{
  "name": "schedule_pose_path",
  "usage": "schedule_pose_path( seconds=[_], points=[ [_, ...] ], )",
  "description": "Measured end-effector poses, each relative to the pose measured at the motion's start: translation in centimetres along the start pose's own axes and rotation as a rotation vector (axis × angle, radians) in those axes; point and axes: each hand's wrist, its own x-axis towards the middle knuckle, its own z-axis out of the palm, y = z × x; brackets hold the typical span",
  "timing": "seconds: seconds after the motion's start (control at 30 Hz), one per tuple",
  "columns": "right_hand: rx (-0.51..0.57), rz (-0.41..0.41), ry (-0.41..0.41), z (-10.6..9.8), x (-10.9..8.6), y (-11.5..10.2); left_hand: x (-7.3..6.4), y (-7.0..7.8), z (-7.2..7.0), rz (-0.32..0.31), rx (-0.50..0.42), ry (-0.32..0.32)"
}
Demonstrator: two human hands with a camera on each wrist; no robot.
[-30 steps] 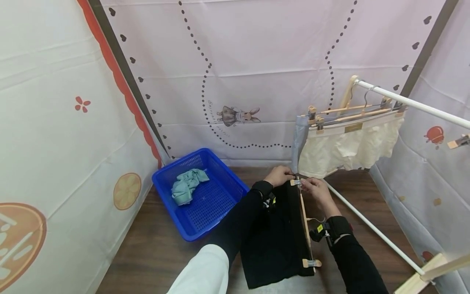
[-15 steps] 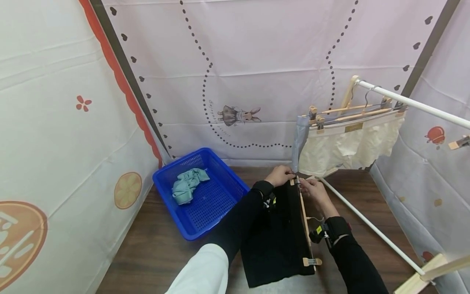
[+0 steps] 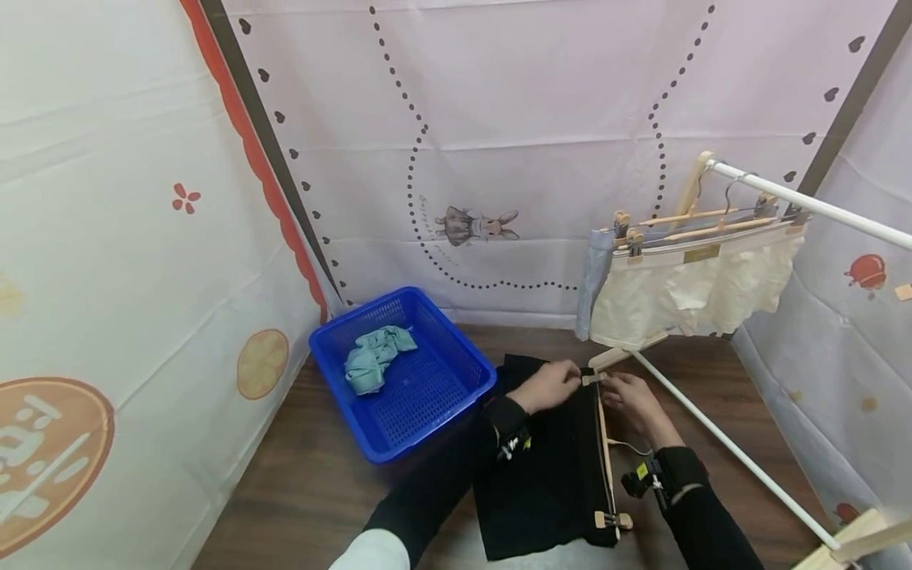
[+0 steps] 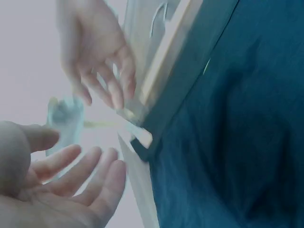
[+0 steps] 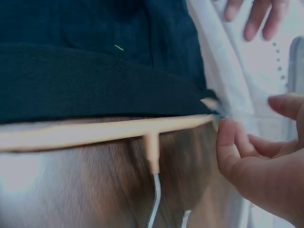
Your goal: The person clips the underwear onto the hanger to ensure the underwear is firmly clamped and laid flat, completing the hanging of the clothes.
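A black garment (image 3: 527,483) lies flat on the wooden surface, its waistband along a wooden clip hanger (image 3: 606,447). One clip (image 3: 593,380) bites the far corner of the waistband; a second clip (image 3: 613,520) grips the near end. My left hand (image 3: 547,386) is over the cloth just left of the far clip, fingers loose and holding nothing. Close beside that clip on the right is my right hand (image 3: 637,404). In the right wrist view, the thumb of the right hand (image 5: 266,156) stands apart from its bent fingers, which are near the clip's end.
A blue plastic basket (image 3: 329,348) with a crumpled mint-green cloth (image 3: 378,358) stands at left. On the right, a white rail (image 3: 819,207) bears hangers with cream shorts (image 3: 691,293) and a light blue garment (image 3: 594,277). A white lower bar (image 3: 734,447) runs behind my right hand.
My left hand has come away from the garment's far corner, back over the cloth. The right hand's fingers have loosened from the far clip. The head view has shifted slightly.
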Motion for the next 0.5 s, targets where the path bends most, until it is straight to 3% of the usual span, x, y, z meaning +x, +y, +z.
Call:
schedule_pose_path(
  seconds=[0.13,0.23,0.37,0.43,0.5],
  points=[
    [-0.079,-0.054,0.038,-0.1,-3.3,0.5,-3.1,1.6,3.0,0.070,0.145,-0.098],
    [-0.192,-0.117,0.104,-0.4,-7.0,1.3,-5.4,2.8,5.4,0.071,0.230,-0.153],
    [-0.337,-0.176,0.257,-1.4,-12.9,3.9,-7.7,4.2,8.5,-0.005,0.278,-0.200],
    [-0.418,-0.136,0.365,-2.2,-15.4,5.7,-8.3,4.8,9.6,-0.060,0.291,-0.203],
    [-0.439,-0.044,0.491,-3.5,-17.2,7.9,-8.4,5.2,10.4,-0.102,0.312,-0.190]
  ],
)
